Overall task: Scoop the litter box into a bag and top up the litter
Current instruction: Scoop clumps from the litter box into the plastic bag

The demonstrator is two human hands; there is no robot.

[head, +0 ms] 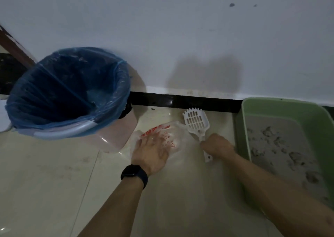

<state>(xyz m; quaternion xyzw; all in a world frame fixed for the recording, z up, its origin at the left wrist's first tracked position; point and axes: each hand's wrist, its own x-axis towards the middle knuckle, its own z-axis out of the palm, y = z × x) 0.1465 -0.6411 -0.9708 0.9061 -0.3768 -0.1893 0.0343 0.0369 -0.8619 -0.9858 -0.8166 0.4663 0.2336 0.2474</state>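
Risk of spilled clumps: thin bag [174, 133] flat and unopened under released, pressing left hand [151, 155]. Right hand [216, 145] clenched round scoop [196, 122] handle, litter box [240, 128] just to its right. Could slide or collapse once loaded.

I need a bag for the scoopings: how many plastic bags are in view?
2: a blue bag lining the bin at left, and a clear red-printed bag on the floor under the left hand.

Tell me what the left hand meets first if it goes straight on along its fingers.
The left hand already lies on the plastic bag; past it, likely the black skirting board, just right of the bin.
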